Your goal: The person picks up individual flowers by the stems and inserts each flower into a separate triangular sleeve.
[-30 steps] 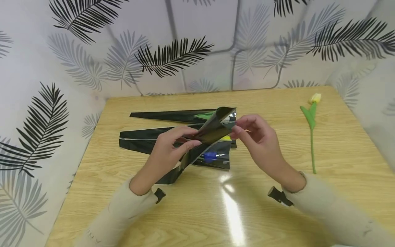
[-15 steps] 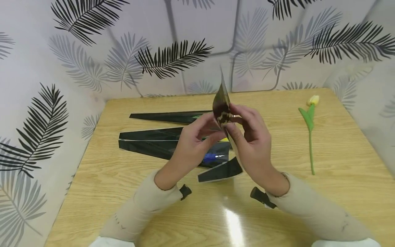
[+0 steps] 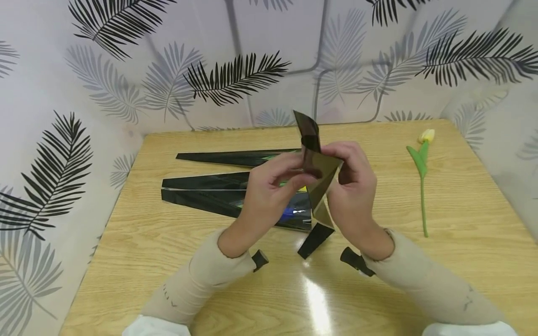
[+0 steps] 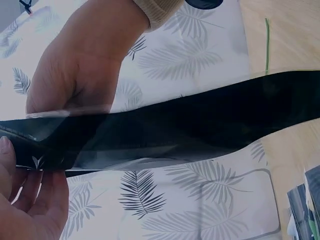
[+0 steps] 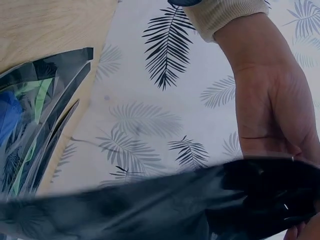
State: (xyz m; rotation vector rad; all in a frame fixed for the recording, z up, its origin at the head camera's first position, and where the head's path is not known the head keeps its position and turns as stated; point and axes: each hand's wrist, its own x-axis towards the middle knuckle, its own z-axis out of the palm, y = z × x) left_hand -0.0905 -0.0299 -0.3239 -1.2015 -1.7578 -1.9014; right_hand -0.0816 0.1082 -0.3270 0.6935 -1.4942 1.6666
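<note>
Both hands hold a long, tapered black plastic flower sleeve [image 3: 322, 179] above the table. My left hand [image 3: 266, 191] pinches it near its wide end, thumb in front. On the other edge my right hand [image 3: 353, 191] grips it, its fingers partly hidden behind the film. The narrow end hangs bent towards me. In the left wrist view the sleeve [image 4: 170, 135] stretches across as a dark, glossy band, and both hands show at its left end. The right wrist view has the same sleeve [image 5: 125, 210] along the bottom. No flower shows inside it.
Left of centre lie several flowers in black sleeves: one at the back [image 3: 222, 158], one in the middle [image 3: 201, 181], and a front one with a blue bloom [image 3: 287, 213]. A bare pale-yellow tulip [image 3: 421, 161] lies on the wooden table [image 3: 470, 270] at right.
My left hand has shifted right, close to the right hand. The sleeve has turned from slanting towards the left to standing upright, its narrow end now pointing towards me.
</note>
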